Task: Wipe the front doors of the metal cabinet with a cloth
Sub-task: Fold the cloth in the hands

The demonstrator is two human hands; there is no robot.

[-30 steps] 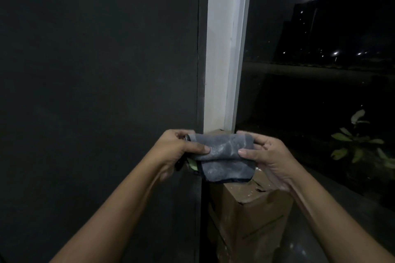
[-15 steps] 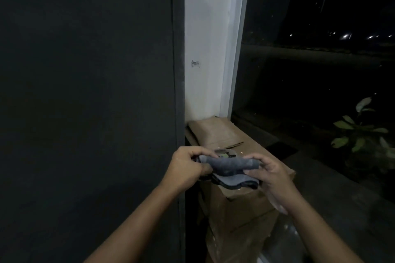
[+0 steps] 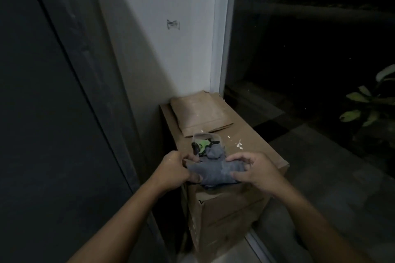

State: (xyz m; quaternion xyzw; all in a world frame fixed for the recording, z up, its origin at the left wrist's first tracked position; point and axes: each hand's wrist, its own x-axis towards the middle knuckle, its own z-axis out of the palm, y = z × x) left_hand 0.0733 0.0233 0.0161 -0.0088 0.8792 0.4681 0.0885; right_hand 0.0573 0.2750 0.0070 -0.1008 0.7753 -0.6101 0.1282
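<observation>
The dark cabinet (image 3: 53, 113) stands left of the box (image 3: 235, 209). Over the box's near end, the left hand (image 3: 175, 171) pinches the left edge of the grey cloth (image 3: 213, 174) with curled fingers. The right hand (image 3: 256, 173) grips the cloth's right end between curled fingers and thumb.

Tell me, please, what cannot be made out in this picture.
Head view, dim throughout:
Cabinet: top and bottom cut off by the frame edges; darkness hides any dirt.
Clear container: green and black contents unidentifiable, partly behind the cloth.
Cloth's ends: covered by the left hand and right hand.
</observation>
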